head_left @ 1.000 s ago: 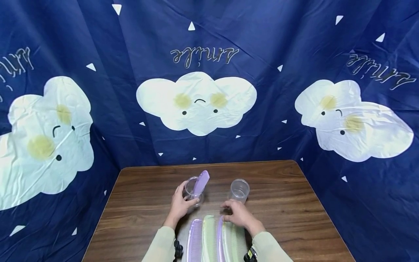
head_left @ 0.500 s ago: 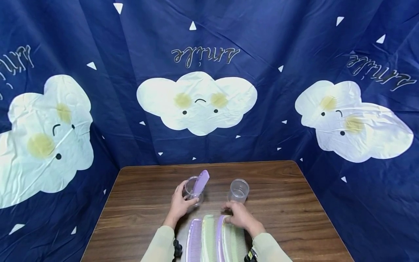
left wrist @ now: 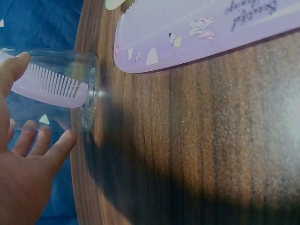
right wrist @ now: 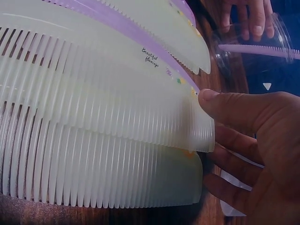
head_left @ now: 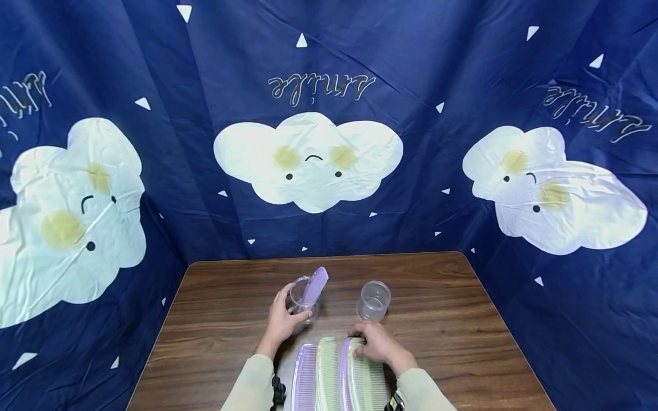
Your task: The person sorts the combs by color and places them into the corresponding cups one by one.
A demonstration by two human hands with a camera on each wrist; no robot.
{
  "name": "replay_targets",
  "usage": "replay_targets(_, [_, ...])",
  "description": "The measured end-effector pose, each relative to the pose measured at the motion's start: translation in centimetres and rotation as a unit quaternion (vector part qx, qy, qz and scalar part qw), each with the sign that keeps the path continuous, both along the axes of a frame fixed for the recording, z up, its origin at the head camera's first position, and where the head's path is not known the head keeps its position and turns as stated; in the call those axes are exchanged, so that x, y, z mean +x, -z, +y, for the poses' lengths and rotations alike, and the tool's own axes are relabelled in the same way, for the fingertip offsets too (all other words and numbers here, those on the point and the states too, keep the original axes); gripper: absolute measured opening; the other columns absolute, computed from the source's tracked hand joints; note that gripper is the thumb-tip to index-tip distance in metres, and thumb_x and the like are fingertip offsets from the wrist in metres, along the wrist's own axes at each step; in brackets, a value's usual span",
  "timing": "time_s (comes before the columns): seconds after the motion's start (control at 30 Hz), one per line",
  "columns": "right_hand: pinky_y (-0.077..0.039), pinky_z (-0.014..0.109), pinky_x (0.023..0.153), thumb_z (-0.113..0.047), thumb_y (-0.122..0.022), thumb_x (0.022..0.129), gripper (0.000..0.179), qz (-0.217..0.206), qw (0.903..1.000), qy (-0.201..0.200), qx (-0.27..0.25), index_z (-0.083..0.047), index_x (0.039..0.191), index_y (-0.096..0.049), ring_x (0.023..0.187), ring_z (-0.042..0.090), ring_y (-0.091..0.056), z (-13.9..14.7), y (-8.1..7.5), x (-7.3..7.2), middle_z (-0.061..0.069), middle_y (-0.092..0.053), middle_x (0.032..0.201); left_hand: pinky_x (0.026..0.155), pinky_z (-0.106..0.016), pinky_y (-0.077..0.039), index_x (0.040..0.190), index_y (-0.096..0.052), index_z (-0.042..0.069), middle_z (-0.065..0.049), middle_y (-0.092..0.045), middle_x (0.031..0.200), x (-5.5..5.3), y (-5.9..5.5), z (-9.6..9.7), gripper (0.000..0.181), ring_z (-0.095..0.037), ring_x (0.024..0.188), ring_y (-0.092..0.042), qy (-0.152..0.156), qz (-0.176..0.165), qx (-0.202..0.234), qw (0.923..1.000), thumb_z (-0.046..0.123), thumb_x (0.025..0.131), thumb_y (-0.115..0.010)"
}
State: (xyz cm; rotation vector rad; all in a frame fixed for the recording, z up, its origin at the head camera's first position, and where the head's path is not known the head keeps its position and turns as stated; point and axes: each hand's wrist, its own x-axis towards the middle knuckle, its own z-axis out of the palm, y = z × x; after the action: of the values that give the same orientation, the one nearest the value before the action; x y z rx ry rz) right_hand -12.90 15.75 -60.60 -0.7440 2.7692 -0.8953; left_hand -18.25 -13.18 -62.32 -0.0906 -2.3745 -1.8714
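My left hand point(head_left: 281, 322) curls round a clear plastic cup point(left wrist: 56, 112), thumb on one side and fingers on the other. A small purple comb point(head_left: 316, 283) leans inside it, its upper end sticking out above the rim. At the near edge lie several large combs: a purple comb point(head_left: 304, 377) on the left, a pale green comb point(head_left: 327, 374), then another purple comb point(head_left: 345, 377) partly covered by green ones. In the right wrist view my right hand point(right wrist: 274, 140) holds the far end of a pale green comb point(right wrist: 136, 89), thumb on top, fingers at its underside. Another green comb point(right wrist: 180, 173) lies partly beneath it.
A second clear cup point(head_left: 374, 299) stands upright just beyond my right hand. The brown wooden table point(head_left: 442, 319) is enclosed at the back and sides by a dark blue curtain point(head_left: 421, 228) with white cloud prints.
My right hand has drawn back slightly towards the near edge, away from the second cup, and its fingers have come to the green comb's end. The left hand stays on its cup.
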Motion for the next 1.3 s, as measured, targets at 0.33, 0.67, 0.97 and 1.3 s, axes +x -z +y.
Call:
replay_targets(0.33, [-0.058,0.033,0.086,-0.009,-0.091,0.066,0.043,0.003,0.9994,-0.005,0.033,-0.012,0.106,-0.074,0.095,0.015,-0.067,-0.06,0.09,0.26,0.0,-0.074,0.1,0.104,-0.053,-0.055,0.148,-0.048,0.007,-0.026,-0.05,0.142,-0.02,0.0,0.07,0.093,-0.047,0.13,-0.055,-0.004,0.001,-0.004,1.0,-0.003,0.067,-0.093])
replay_targets(0.67, [-0.057,0.034,0.09,-0.005,-0.091,0.059,0.051,0.01,0.9987,-0.006,0.05,-0.015,0.106,-0.075,0.101,0.017,-0.065,-0.23,-0.04,0.43,-0.001,-0.071,0.104,0.104,-0.052,-0.054,0.148,-0.047,0.009,-0.026,-0.049,0.144,-0.07,0.0,0.05,0.093,-0.047,0.131,-0.053,0.0,-0.003,-0.006,1.0,0.0,0.068,-0.093])
replay_targets(0.97, [-0.057,0.033,0.087,-0.008,-0.094,0.058,0.049,0.002,0.9989,0.007,0.046,-0.015,0.103,-0.076,0.097,0.017,-0.066,0.07,0.05,0.41,0.0,-0.072,0.102,0.106,-0.053,-0.053,0.149,-0.046,0.008,-0.027,-0.048,0.144,0.04,-0.01,0.04,0.093,-0.049,0.132,-0.052,0.003,-0.006,0.0,1.0,-0.001,0.068,-0.093])
replay_targets(1.3, [-0.052,0.025,0.075,-0.005,-0.093,0.056,0.042,-0.029,0.9992,0.024,0.015,-0.012,0.094,-0.076,0.085,0.012,-0.06,0.36,-0.16,0.17,-0.002,-0.068,0.09,0.105,-0.054,-0.054,0.148,-0.048,0.009,-0.027,-0.049,0.144,-0.02,0.15,-0.04,0.093,-0.049,0.13,-0.053,0.002,0.0,0.002,1.0,0.0,0.068,-0.093])
